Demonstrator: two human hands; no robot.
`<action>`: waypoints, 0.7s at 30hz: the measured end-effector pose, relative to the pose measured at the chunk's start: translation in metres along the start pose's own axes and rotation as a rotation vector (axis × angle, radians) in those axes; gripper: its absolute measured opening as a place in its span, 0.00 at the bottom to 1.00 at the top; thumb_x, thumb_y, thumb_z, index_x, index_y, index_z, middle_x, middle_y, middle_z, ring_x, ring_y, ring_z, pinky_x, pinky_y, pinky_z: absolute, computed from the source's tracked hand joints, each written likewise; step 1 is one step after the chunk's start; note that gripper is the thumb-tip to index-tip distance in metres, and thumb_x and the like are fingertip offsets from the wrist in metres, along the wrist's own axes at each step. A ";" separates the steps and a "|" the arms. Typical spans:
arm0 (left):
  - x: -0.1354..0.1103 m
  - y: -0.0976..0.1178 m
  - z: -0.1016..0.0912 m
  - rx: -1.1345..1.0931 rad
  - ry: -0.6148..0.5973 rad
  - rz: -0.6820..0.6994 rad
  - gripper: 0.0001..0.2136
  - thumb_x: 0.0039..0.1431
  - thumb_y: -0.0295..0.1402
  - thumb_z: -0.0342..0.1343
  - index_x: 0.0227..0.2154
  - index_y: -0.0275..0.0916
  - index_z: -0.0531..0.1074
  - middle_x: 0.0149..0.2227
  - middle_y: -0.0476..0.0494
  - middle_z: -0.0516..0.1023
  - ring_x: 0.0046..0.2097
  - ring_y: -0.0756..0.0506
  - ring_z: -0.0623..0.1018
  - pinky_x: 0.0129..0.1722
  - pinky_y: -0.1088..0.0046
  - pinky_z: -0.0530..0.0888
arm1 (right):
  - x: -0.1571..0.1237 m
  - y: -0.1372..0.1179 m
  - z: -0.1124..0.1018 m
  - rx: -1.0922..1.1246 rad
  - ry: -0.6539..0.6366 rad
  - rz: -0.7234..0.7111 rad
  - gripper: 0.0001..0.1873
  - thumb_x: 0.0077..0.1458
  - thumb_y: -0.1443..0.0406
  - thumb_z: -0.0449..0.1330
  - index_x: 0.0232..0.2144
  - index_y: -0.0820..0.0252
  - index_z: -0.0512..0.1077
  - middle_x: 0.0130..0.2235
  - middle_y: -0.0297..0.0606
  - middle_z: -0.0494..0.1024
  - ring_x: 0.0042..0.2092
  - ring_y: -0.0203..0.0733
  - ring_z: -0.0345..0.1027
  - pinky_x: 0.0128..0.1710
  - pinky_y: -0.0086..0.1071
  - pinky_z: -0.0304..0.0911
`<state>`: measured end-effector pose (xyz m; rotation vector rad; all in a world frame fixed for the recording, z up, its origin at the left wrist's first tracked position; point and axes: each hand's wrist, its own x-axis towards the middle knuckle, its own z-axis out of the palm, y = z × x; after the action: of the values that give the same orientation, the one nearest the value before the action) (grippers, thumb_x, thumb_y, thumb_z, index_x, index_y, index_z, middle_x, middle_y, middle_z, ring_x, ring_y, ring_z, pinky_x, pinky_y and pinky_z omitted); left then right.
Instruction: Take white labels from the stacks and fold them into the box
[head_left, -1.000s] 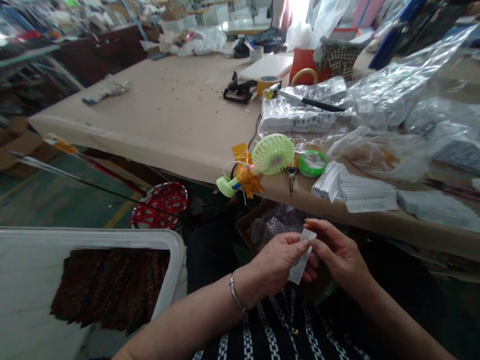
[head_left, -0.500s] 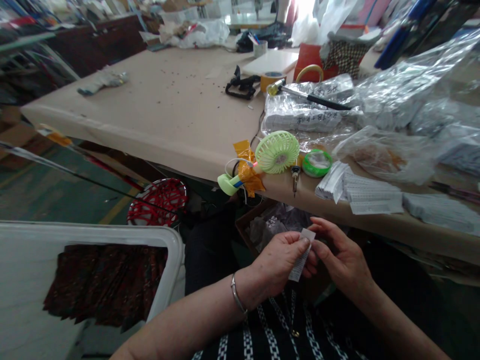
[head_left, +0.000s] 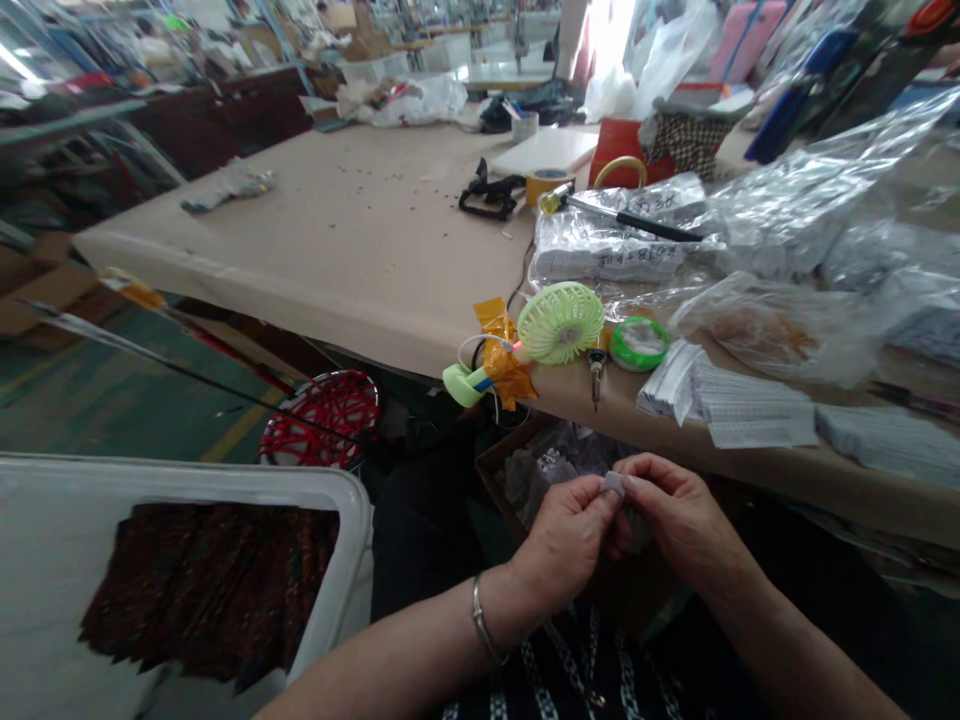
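Note:
Between my two hands, over my lap, a small white printed label (head_left: 613, 484) is pinched at the fingertips, and only a bit of it shows. My left hand (head_left: 574, 530), with a silver bangle at the wrist, is closed on its left side. My right hand (head_left: 679, 515) grips it from the right with thumb and forefinger. Below them stands a cardboard box (head_left: 491, 470) with crumpled clear plastic inside. Just past my hands, a fanned stack of white printed labels (head_left: 750, 405) lies at the table's front edge.
A green fan (head_left: 561, 322) is taped to the table edge (head_left: 375, 330), beside a pointed metal tool (head_left: 596, 375) and a green tape roll (head_left: 639, 345). Plastic-wrapped bundles (head_left: 611, 255) lie behind. At left, a white bin (head_left: 349, 500) holds dark patterned fabric (head_left: 210, 585).
The label hung long from my left fingers; now little of it shows between both hands. My right hand has closed onto it. The view has tilted up slightly.

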<state>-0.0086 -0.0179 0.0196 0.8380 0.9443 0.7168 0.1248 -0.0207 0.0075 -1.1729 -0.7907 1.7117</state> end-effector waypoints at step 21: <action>0.046 0.032 -0.032 0.645 0.285 0.479 0.08 0.58 0.31 0.50 0.28 0.37 0.74 0.26 0.49 0.75 0.29 0.51 0.72 0.31 0.78 0.65 | 0.052 -0.018 0.008 -0.563 0.226 -0.464 0.08 0.51 0.60 0.59 0.26 0.59 0.70 0.25 0.31 0.70 0.29 0.34 0.63 0.29 0.26 0.59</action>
<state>-0.0233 0.0452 0.0179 1.5947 1.2750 0.9755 0.1151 0.0342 0.0063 -1.3831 -1.3304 0.9791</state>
